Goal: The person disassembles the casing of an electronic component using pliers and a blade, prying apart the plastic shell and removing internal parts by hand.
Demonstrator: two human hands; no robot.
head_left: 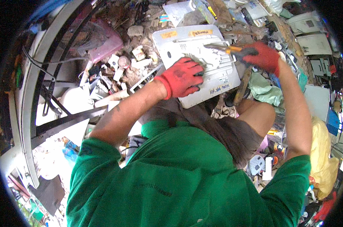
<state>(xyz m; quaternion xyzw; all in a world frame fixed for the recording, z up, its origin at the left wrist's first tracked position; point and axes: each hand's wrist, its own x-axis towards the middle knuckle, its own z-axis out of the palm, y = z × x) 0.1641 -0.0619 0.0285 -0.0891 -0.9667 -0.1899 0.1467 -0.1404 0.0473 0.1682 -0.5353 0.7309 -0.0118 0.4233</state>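
Observation:
A flat white plastic casing with rounded corners lies across my lap, tilted. Strips of tan tape with handwriting are stuck along its far edge, and a raised ribbed section fills its middle. My left hand, in a red work glove with dark fingertips, bends its fingers over the near left part of the casing and holds it. My right hand, gloved alike, is closed round a tool with orange-yellow handles, which looks like pliers. Its dark metal end reaches over the casing's far right part; whether it touches is unclear.
Plastic scraps and a small jar litter the ground at left, beside a pink panel. A metal frame stands at far left. Green sheeting and a yellow sack lie at right.

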